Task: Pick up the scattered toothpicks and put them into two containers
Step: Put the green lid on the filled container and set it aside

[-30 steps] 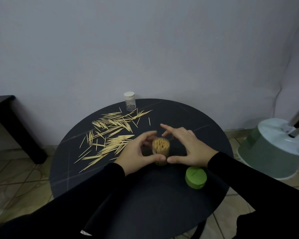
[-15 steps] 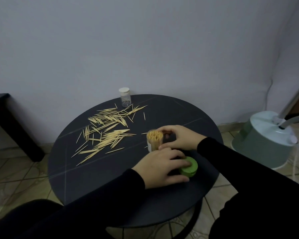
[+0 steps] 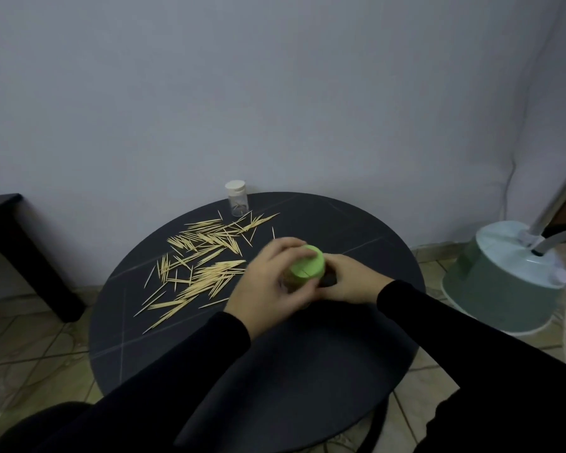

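We now have the green lid (image 3: 307, 267) sitting on top of the first container (image 3: 293, 284), where a second ago that container stood open with its toothpicks showing and the lid lay on the bench (image 3: 307, 371) nearer to us. Our left hand (image 3: 272, 289) has carried the lid over from there; its grip is wrapped around the lid's rim, fingers curled over the far edge and thumb on the near side. Our right hand (image 3: 347, 282) has stayed by the container and closes its grip around the body from the right, holding it steady; the container itself is mostly hidden between the two hands, near the middle of the bench.

We read this as closing off the first container: it looked full, and capping it means that part of the job is done. We cannot tell whether the lid is fully seated or only resting on the mouth.

Much remains. The scattered toothpicks (image 3: 206, 256) lie spread across the left and far part of the bench, just beside our left hand. The second container (image 3: 236, 199), a small clear vial with a white cap, stands at the far edge beyond them, closed and nearly empty. We judge it is next to be opened and filled.
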